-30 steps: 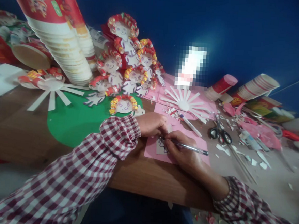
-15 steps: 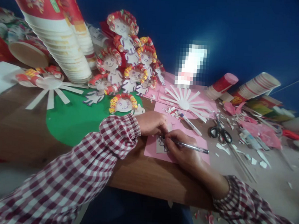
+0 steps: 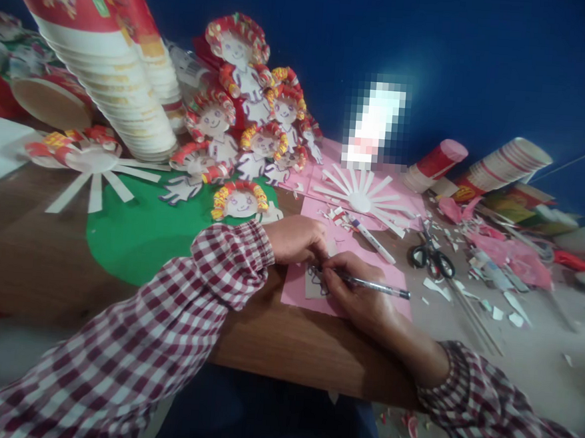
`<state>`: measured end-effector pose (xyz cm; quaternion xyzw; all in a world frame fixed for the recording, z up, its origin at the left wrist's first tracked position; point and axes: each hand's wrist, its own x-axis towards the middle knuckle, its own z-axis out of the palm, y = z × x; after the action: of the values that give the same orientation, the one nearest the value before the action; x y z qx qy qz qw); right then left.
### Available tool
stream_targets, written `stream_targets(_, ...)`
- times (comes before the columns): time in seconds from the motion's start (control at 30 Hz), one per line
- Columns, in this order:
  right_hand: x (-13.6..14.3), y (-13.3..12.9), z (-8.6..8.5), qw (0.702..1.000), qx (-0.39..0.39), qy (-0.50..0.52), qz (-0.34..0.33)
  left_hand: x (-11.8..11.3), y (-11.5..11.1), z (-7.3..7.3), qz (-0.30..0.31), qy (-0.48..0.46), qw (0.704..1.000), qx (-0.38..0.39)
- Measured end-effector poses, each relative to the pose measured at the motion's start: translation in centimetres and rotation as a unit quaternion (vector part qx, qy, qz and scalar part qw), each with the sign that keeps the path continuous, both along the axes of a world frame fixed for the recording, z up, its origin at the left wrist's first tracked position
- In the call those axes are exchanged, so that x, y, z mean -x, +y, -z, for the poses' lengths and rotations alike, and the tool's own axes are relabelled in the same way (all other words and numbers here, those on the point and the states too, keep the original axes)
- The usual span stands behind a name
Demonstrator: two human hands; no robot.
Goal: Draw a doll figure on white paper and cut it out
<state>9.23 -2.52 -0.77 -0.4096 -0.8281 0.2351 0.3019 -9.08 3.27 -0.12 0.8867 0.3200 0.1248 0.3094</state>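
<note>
My right hand (image 3: 359, 304) is closed around a pen (image 3: 385, 289), its tip end hidden by the fingers and its rear end pointing right. Under the hands lies a small piece of white card (image 3: 315, 288) with dark drawn outlines, on a pink paper sheet (image 3: 295, 292). My left hand (image 3: 298, 239) has its fingers bent and pressed at the card's upper edge, close to the right fingertips. Just beyond the hands are a white marker (image 3: 375, 242) and a cup cut into spread strips (image 3: 360, 200).
Paper dolls (image 3: 239, 52) with curled red and yellow hair stand behind a green sheet (image 3: 120, 247). Tall stacked paper cups (image 3: 112, 79) rise at left. Scissors (image 3: 432, 259), thin sticks (image 3: 473, 318) and paper scraps lie at right. A blue wall (image 3: 458, 70) closes the back.
Both hands stay in nearly the same place, with the pen still in the right hand and the card beneath. The view has shifted very slightly.
</note>
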Motion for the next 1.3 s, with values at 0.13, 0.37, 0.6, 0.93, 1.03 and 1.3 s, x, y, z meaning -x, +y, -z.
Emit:
stream_targets(0.13,-0.06,0.02,0.05,1.000,0.003,0.000,-0.004,-0.01,0.05,0.06,0.003,-0.006,1.000,-0.007)
stream_targets(0.37,-0.22,-0.02,0.06,1.000,0.008,0.008,-0.012,-0.04,0.02,-0.06,0.002,-0.005,1.000,-0.002)
stream_targets(0.6,-0.28,-0.06,0.02,1.000,0.017,0.006,-0.022,-0.14,-0.04,-0.06,0.002,-0.004,1.000,0.002)
stream_targets(0.93,-0.13,-0.16,-0.25,1.000,0.029,-0.003,-0.008,-0.01,0.07,0.18,0.009,-0.016,1.000,-0.017)
stream_targets(1.03,-0.16,-0.16,-0.18,1.000,0.017,0.001,-0.013,-0.06,-0.02,0.09,0.003,-0.014,1.000,-0.010)
stream_targets(1.3,-0.17,-0.14,-0.15,1.000,0.011,0.004,-0.017,-0.09,-0.09,0.09,0.000,-0.005,1.000,-0.001)
